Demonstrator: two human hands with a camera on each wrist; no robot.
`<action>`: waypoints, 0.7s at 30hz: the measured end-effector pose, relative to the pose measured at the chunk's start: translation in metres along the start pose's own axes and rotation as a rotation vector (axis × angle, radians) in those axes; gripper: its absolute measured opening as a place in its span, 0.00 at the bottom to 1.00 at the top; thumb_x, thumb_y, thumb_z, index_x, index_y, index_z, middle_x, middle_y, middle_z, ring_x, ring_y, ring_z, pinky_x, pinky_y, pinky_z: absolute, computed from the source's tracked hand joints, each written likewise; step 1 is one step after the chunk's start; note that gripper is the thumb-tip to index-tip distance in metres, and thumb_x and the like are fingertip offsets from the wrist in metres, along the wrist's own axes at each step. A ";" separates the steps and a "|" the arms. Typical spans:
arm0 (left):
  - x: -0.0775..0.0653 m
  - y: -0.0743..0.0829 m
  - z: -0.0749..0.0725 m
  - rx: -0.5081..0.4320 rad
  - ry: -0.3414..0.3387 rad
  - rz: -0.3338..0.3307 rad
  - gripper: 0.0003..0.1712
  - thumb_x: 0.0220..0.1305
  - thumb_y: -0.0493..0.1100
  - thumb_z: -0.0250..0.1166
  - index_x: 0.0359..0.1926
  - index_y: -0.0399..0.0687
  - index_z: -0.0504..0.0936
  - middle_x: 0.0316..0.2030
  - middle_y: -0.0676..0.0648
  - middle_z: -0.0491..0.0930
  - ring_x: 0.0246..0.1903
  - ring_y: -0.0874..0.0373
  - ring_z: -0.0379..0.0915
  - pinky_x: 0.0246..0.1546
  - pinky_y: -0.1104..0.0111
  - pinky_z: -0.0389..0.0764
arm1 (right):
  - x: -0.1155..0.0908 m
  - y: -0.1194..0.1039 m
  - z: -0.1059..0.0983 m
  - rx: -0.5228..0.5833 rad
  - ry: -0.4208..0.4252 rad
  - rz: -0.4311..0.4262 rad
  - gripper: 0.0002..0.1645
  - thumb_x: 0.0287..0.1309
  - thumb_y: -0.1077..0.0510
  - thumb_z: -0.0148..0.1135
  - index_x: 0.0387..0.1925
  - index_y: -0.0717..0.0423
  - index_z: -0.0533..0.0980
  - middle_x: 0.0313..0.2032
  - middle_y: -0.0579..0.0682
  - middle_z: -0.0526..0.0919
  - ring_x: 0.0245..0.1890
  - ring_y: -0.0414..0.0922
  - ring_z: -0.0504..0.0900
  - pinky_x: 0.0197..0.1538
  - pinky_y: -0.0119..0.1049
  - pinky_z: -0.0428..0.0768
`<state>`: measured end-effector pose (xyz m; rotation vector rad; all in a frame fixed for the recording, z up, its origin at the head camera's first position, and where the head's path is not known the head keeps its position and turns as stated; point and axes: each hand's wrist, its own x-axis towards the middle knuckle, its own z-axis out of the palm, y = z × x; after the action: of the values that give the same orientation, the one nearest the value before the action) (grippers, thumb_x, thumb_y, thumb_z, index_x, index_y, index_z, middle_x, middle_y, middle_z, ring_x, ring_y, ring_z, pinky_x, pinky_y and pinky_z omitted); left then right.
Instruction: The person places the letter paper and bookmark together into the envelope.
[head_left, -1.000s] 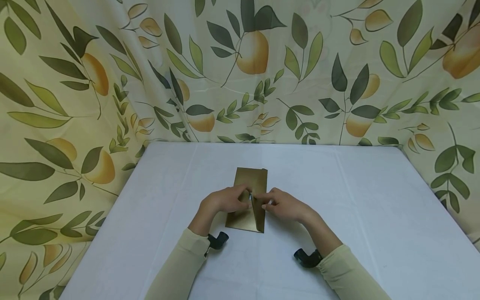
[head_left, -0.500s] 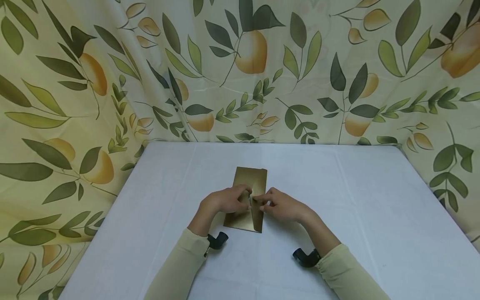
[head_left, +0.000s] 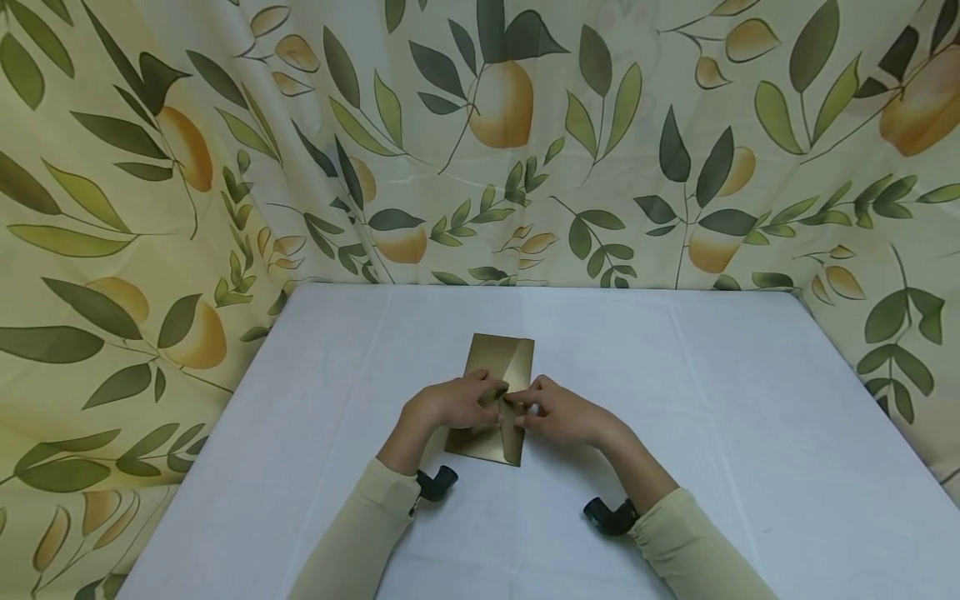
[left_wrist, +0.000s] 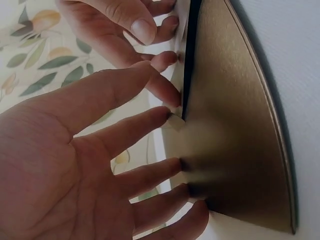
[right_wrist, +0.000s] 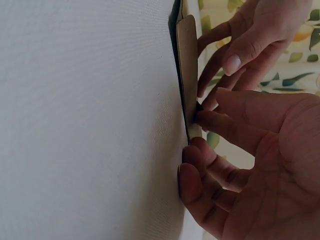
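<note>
A gold envelope (head_left: 491, 354) lies on the white table, its pointed flap (head_left: 513, 437) along the right side folded inward. My left hand (head_left: 453, 402) rests its fingertips on the envelope's left part; in the left wrist view its fingers look mostly straight against the gold paper. A small pale tip (left_wrist: 176, 121) shows at its index fingertip; I cannot tell what it is. My right hand (head_left: 566, 411) presses the flap with its index finger, while its other fingers bend against the table beside the envelope's right edge. Both thumbs stand free of the paper.
The white-covered table (head_left: 675, 375) spreads out around the envelope. A curtain (head_left: 450, 192) with leaves and fruit hangs behind and to the left. Each wrist carries a black camera, one on the left (head_left: 437, 482) and one on the right (head_left: 611, 517).
The flap has come down flatter toward the envelope, and the gap under it has narrowed. The envelope's near end has shifted slightly left. My right hand has moved slightly left.
</note>
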<state>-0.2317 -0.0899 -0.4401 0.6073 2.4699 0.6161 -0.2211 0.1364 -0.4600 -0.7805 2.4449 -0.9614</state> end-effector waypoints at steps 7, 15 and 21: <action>-0.001 0.003 0.001 0.025 -0.009 -0.012 0.32 0.76 0.51 0.61 0.77 0.52 0.68 0.79 0.35 0.49 0.76 0.38 0.50 0.69 0.43 0.61 | -0.002 0.000 -0.002 -0.003 -0.054 -0.021 0.27 0.73 0.58 0.61 0.69 0.63 0.73 0.44 0.54 0.71 0.41 0.45 0.73 0.45 0.42 0.73; 0.000 0.011 0.006 0.217 -0.029 -0.038 0.34 0.78 0.54 0.58 0.79 0.55 0.65 0.80 0.39 0.49 0.78 0.38 0.42 0.67 0.38 0.60 | -0.002 0.001 -0.004 0.002 -0.079 -0.032 0.26 0.73 0.55 0.62 0.68 0.60 0.76 0.46 0.53 0.72 0.42 0.45 0.72 0.45 0.41 0.73; 0.003 0.015 0.013 0.308 0.003 -0.070 0.37 0.76 0.65 0.55 0.79 0.58 0.64 0.80 0.44 0.50 0.77 0.39 0.46 0.66 0.37 0.61 | -0.004 -0.002 -0.005 -0.001 -0.056 0.015 0.26 0.72 0.53 0.63 0.67 0.59 0.77 0.46 0.54 0.73 0.43 0.46 0.74 0.47 0.43 0.74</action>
<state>-0.2224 -0.0722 -0.4430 0.6304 2.5978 0.2088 -0.2204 0.1405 -0.4547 -0.7780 2.4008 -0.9203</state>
